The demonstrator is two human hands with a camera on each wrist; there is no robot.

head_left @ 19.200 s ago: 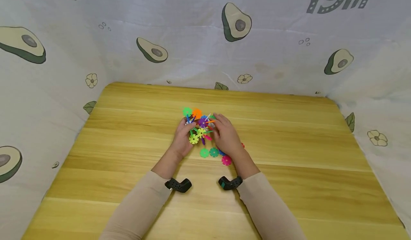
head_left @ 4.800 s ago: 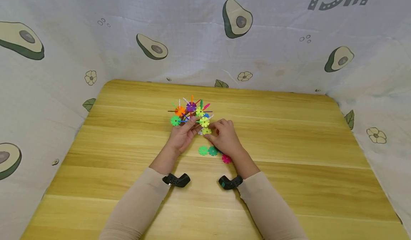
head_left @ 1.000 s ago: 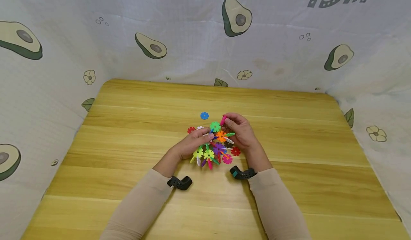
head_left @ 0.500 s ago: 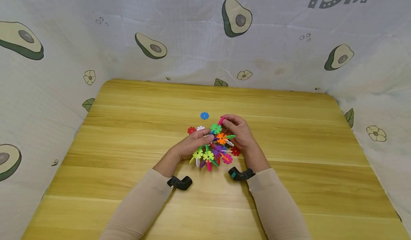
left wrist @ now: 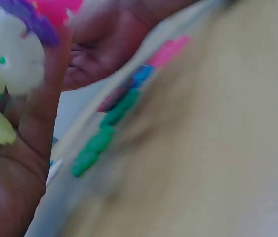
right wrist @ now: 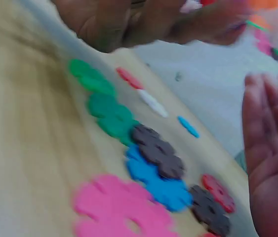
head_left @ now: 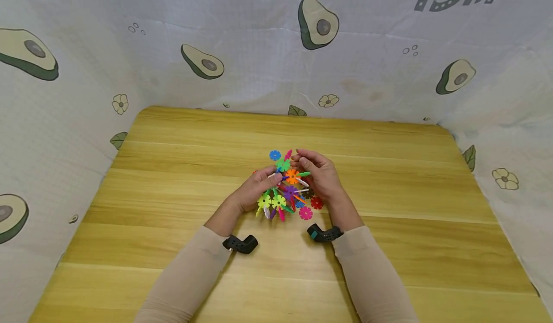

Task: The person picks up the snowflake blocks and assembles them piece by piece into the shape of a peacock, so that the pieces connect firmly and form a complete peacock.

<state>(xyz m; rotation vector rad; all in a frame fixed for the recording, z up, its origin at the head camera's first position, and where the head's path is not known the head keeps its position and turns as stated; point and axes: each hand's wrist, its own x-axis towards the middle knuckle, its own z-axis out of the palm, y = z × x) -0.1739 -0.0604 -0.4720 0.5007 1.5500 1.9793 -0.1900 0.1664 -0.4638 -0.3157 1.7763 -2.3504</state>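
In the head view my left hand (head_left: 256, 187) grips a cluster of interlocking plastic snowflake discs (head_left: 291, 192) in yellow, purple, orange, green and other colours. A pink disc (head_left: 288, 155) sticks out edge-on from the green disc (head_left: 282, 164) at its far end. Close by on the right is my right hand (head_left: 323, 175), its fingers loosely bent beside that end. Seen from the right wrist, the right palm (right wrist: 274, 197) faces the cluster with straight fingers and nothing held. The left wrist view shows a whitish disc (left wrist: 13, 57) against the left fingers.
Loose discs lie on the wooden table (head_left: 410, 193): a blue disc (head_left: 275, 155) beyond the cluster, a red disc (head_left: 317, 203) and a pink disc (head_left: 305, 213) nearer. From the right wrist, green discs (right wrist: 111, 116), a brown disc (right wrist: 156, 148) and others form a row.
Earlier the right thumb and fingers pinched the pink disc at the green one; now they have let go and it stays on the cluster. The left hand has shifted the cluster slightly away and left.
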